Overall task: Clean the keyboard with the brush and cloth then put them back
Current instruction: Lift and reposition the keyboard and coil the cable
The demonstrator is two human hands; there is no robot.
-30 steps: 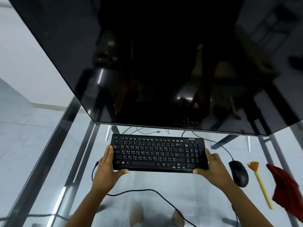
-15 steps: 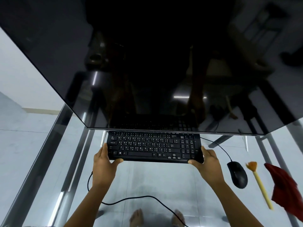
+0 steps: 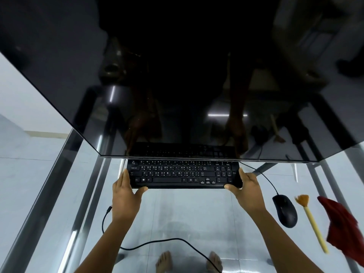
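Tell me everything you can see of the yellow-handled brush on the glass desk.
The yellow-handled brush has a slim, straight, pale yellow handle, plastic by its look, and a short fanned tuft of orange bristles at its far end. It lies flat on the glass desk, slanted, between the black computer mouse and the crumpled red cloth. It is clear of the mouse; whether its near end touches the cloth is unclear. Both the left hand and right hand grip the black keyboard, not the brush.
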